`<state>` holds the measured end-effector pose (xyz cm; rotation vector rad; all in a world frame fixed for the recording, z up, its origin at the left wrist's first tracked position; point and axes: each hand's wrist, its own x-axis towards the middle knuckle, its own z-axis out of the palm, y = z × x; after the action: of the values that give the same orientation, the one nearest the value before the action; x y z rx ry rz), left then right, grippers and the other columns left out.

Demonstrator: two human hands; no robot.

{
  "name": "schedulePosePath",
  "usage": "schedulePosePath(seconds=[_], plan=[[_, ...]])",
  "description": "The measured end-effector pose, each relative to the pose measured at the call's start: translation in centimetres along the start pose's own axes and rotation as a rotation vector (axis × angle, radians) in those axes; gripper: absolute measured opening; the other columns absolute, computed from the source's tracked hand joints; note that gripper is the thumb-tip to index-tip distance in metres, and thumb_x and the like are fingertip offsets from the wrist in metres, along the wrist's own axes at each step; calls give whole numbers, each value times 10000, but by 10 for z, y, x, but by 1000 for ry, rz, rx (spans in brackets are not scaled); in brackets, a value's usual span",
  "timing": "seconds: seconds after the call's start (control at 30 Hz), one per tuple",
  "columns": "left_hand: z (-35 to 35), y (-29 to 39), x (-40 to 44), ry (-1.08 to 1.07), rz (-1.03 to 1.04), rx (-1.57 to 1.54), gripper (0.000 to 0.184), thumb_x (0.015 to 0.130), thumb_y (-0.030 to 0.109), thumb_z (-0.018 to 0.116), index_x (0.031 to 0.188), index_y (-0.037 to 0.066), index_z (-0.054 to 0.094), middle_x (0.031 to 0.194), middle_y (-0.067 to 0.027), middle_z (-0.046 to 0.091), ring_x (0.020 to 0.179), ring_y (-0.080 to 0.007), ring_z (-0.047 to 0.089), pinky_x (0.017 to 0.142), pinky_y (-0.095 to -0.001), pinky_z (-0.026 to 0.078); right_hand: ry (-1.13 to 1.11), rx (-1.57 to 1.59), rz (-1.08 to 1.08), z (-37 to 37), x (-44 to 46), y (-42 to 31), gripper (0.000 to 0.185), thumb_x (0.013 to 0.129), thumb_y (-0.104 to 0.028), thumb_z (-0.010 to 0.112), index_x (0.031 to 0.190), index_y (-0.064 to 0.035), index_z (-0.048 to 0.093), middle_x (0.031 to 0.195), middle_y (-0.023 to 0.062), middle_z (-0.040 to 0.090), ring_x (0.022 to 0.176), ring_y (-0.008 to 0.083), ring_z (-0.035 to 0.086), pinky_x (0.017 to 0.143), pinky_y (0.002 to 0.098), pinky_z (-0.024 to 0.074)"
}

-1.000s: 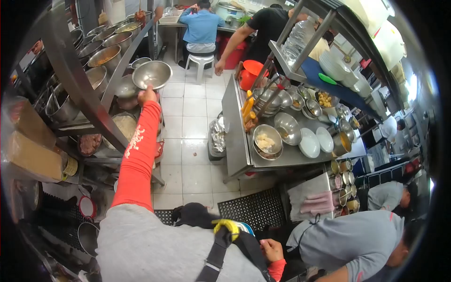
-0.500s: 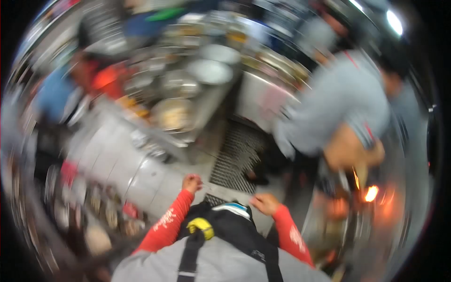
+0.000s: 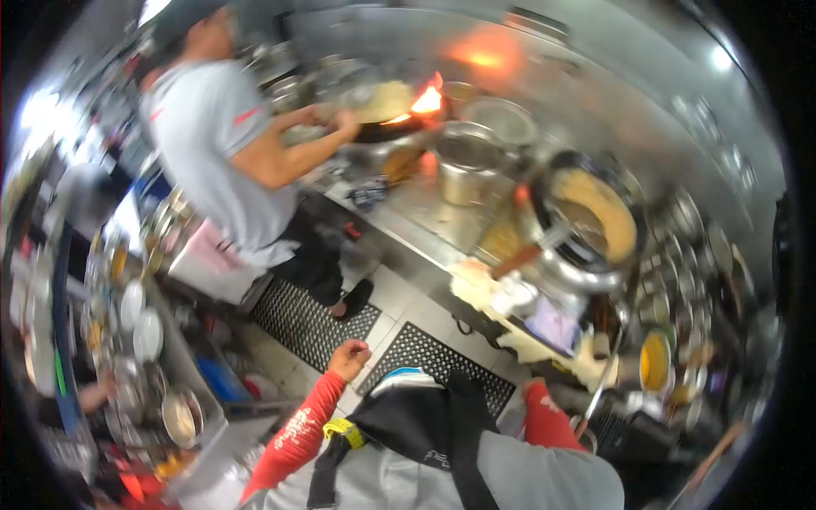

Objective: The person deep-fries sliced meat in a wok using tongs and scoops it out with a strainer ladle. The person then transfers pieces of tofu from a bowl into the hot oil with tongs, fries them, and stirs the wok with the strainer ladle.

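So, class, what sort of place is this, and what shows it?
Most likely a restaurant kitchen: orange flames beside a dark pan, a large round black wok, and a black perforated floor mat.

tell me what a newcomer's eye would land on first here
Probably the bright flame at the right edge of the pan, before the grey-shirted co-worker, with an orange glow on the wall. Next, perhaps the big dark wok farther right, a curved yellowish-brown mass inside.
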<state>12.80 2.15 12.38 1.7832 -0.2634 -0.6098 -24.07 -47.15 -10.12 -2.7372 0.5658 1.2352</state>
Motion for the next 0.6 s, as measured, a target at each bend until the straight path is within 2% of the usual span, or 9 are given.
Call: schedulePosePath(seconds=[0.03,0.1,0.17,0.27,0.3,0.4,0.47,0.5,0.6], plan=[[18,12,8,-33,-24,-6,206,804,131,702,964,26,626,872,-74,658,771,-146,623,699,-281,526,-117,169,67,70,38,43,303,753,-387,691,925,-144,748,969,49,720,898,233,685,735,392,538],[55,31,11,-67,-90,-39,192,805,113,701,962,31,627,860,-70,655,746,-135,619,654,-271,528,40,-45,150,27,-16,35,358,729,-294,703,1028,-98,711,1017,86,704,937,265,674,772,376,532],[98,42,11,-129,-41,18,202,809,127,698,971,27,630,837,-71,662,728,-127,627,617,-275,531,28,164,259,3,-14,39,379,730,-283,698,1049,-79,697,1018,105,693,939,265,664,791,373,526],[163,49,14,-270,-7,263,252,816,186,685,998,22,628,830,-90,689,742,-159,657,648,-296,539,336,982,358,-33,6,24,383,752,-379,680,998,-86,705,944,94,692,892,247,656,800,379,517],[185,68,10,-352,-29,317,234,822,91,675,1031,16,601,909,-77,651,761,-159,645,653,-295,569,397,1262,299,-41,13,13,393,760,-411,673,981,-88,707,919,90,691,876,241,653,803,381,514],[235,60,9,-435,41,387,299,810,150,697,1064,28,599,946,-94,661,828,-188,653,745,-315,544,367,1689,-101,-58,28,-28,442,783,-506,655,931,-94,715,845,79,690,828,224,644,812,388,506],[272,70,12,-488,64,465,365,800,234,700,1098,48,604,987,-120,670,891,-241,654,806,-337,516,336,1329,-435,-80,30,-48,538,780,-507,666,1080,-60,658,1010,100,668,948,200,622,865,355,486],[291,75,14,-541,216,508,377,798,243,702,1108,53,603,988,-122,670,891,-259,653,808,-348,516,286,1457,-256,-122,-28,-53,430,816,-295,718,1148,-38,627,1099,93,660,1037,195,597,909,312,473],[331,95,19,-657,508,626,393,788,256,703,1117,64,609,992,-139,666,893,-313,649,807,-383,518,-266,2146,-487,-190,-120,-41,319,907,-304,617,1116,-64,607,1084,98,655,944,202,638,824,344,521]])
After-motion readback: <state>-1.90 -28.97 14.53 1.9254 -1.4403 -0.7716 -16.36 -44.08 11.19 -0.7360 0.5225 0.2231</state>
